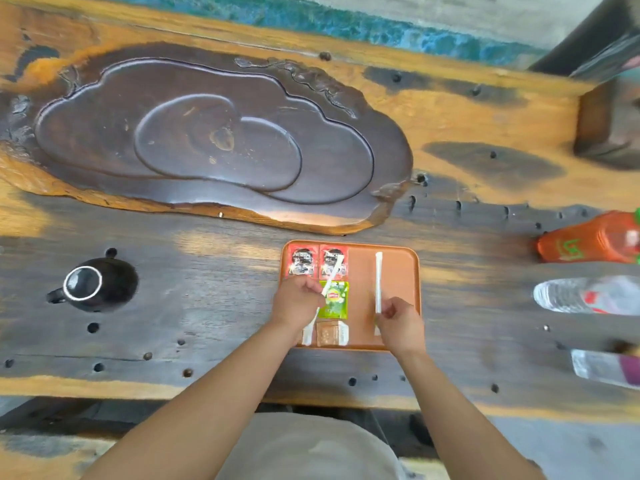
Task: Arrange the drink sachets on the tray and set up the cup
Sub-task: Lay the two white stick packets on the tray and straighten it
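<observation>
An orange tray [398, 268] lies on the wooden table in front of me. Two red coffee sachets [303, 259] sit side by side at its far left corner, a green tea sachet [334, 299] below them, and a brown sachet [328, 335] at the near edge. My left hand [296, 297] pinches a thin white stick sachet [330, 277] that slants across the red and green sachets. My right hand [398, 320] holds the near end of a second white stick sachet [378, 282] lying straight along the tray's right half. A black cup [86, 284] stands far left on the table.
A large dark carved wooden tea tray [214, 140] fills the far middle of the table. At the right edge lie an orange bottle [588, 239], a clear water bottle [585, 294] and another clear bottle [606, 367]. The table surface has several small holes.
</observation>
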`<move>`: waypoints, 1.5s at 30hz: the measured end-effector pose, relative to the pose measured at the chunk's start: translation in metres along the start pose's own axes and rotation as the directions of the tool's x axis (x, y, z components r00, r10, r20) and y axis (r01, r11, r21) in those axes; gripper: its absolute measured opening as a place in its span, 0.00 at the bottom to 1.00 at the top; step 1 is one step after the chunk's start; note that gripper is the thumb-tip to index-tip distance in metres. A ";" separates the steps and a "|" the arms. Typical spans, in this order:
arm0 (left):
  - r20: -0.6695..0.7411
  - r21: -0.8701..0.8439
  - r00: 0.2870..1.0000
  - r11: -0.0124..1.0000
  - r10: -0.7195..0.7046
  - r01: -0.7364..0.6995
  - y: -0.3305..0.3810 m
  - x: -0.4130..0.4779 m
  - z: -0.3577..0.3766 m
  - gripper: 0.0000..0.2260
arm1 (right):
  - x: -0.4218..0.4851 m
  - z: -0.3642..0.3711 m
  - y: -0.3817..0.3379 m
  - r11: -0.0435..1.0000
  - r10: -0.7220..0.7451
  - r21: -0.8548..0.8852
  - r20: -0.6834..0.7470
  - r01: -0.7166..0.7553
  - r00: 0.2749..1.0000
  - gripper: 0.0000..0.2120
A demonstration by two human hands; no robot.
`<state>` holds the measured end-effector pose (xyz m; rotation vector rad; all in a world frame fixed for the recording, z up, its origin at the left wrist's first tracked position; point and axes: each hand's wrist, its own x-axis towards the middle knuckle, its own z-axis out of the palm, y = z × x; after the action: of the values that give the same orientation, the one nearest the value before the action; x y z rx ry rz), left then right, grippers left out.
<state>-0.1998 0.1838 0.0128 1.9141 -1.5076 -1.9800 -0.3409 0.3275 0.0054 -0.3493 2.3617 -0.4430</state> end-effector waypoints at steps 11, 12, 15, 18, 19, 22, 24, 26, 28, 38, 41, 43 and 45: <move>0.061 0.463 0.983 0.867 0.176 -0.184 0.005 0.016 0.100 0.10 | 0.031 -0.024 0.026 0.998 -0.006 -0.055 0.143 0.013 0.990 0.06; 0.063 0.501 0.978 0.841 0.201 -0.205 0.004 0.015 0.104 0.10 | 0.031 -0.024 0.027 0.997 -0.025 -0.066 0.148 0.035 0.989 0.07; 0.122 0.648 0.953 0.705 0.277 -0.288 -0.001 0.014 0.109 0.09 | 0.033 -0.027 0.033 0.980 -0.121 -0.136 0.153 0.143 0.981 0.09; 0.164 0.738 0.933 0.588 0.321 -0.332 -0.003 0.016 0.107 0.10 | 0.032 -0.032 0.040 0.946 -0.205 -0.226 0.146 0.234 0.968 0.08; 0.171 0.749 0.930 0.570 0.325 -0.337 -0.003 0.015 0.106 0.10 | 0.032 -0.034 0.042 0.931 -0.231 -0.254 0.139 0.260 0.963 0.08; 0.211 0.786 0.903 0.485 0.374 -0.384 -0.001 0.011 0.101 0.07 | 0.035 -0.040 0.049 0.865 -0.383 -0.314 0.086 0.390 0.920 0.12; 0.262 0.808 0.827 0.355 0.498 -0.470 -0.004 0.008 0.097 0.11 | 0.040 -0.044 0.053 0.787 -0.498 -0.374 0.084 0.491 0.863 0.17; 0.341 0.815 0.750 0.221 0.566 -0.536 -0.008 0.008 0.094 0.20 | 0.045 -0.045 0.054 0.737 -0.527 -0.413 0.143 0.534 0.838 0.27; 0.428 0.819 0.737 0.120 0.523 -0.561 -0.014 0.009 0.091 0.31 | 0.048 -0.045 0.054 0.697 -0.516 -0.450 0.225 0.558 0.827 0.36; 0.507 0.832 0.774 0.020 0.380 -0.555 -0.026 0.017 0.087 0.45 | 0.059 -0.046 0.054 0.551 -0.497 -0.550 0.389 0.628 0.776 0.42; 0.502 0.832 0.778 0.036 0.378 -0.554 -0.023 0.017 0.088 0.45 | 0.060 -0.047 0.053 0.543 -0.498 -0.549 0.398 0.635 0.770 0.42; 0.497 0.835 0.784 0.042 0.373 -0.549 -0.023 0.017 0.089 0.45 | 0.059 -0.047 0.052 0.548 -0.497 -0.544 0.399 0.635 0.771 0.42; 0.492 0.836 0.786 0.049 0.373 -0.546 -0.024 0.017 0.090 0.45 | 0.058 -0.047 0.051 0.554 -0.502 -0.535 0.396 0.637 0.769 0.43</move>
<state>-0.2590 0.2411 -0.0332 0.8796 -3.3631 -0.7396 -0.4218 0.3631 -0.0169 -1.4662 2.0728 0.1647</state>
